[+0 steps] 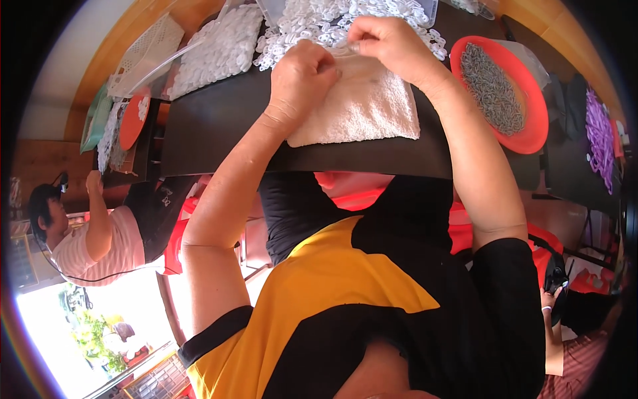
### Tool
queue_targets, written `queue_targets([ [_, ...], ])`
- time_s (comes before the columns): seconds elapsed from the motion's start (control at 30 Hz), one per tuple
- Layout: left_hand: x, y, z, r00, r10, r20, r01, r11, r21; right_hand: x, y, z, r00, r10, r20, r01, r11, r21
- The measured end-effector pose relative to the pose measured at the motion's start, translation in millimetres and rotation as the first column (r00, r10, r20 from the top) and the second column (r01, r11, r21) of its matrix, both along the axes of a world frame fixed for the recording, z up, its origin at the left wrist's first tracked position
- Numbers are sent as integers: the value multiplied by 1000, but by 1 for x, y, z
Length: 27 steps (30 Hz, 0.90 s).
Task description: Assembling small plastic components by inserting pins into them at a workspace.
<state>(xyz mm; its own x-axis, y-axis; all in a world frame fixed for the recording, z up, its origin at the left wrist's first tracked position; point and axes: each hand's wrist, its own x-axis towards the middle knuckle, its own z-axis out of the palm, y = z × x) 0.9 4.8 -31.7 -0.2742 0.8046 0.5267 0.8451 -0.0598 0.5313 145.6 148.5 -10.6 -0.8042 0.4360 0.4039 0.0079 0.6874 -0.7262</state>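
Observation:
Both my hands are over a cream towel (372, 110) lying on the dark table, in front of a heap of small white plastic pieces (319, 21). My left hand (302, 80) rests at the towel's left side, its fingers curled together; whatever is in them is hidden. Slightly farther and to the right, my right hand (392, 46) has its thumb and fingers pinched together. Something small and pale may be at its fingertips, too small to name. The loose white pieces reach right up to the fingers of both hands.
A red oval tray (538, 113) of small dark metal parts (492, 90) stands right of my right forearm. Packed white pieces (219, 50) lie far left. A purple bundle (600, 139) lies at far right. One person (103, 233) works at left; another person's arm (551, 332) shows lower right.

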Motion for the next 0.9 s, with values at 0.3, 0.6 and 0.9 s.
queue_targets([
  [0.3, -23, 19, 7, 999, 15, -46, -15, 1000, 11, 1, 11, -4, 998, -37, -43, 23, 960, -277],
  [0.6, -34, 69, 10, 996, -18, -83, -7, 955, -297, 3, 7, -1, 993, -115, 29, 109, 795, -596],
  [0.9, -25, 11, 28, 976, -66, 209, 136, 930, -340, 3, 6, -1, 995, -93, 46, 103, 856, -507],
])
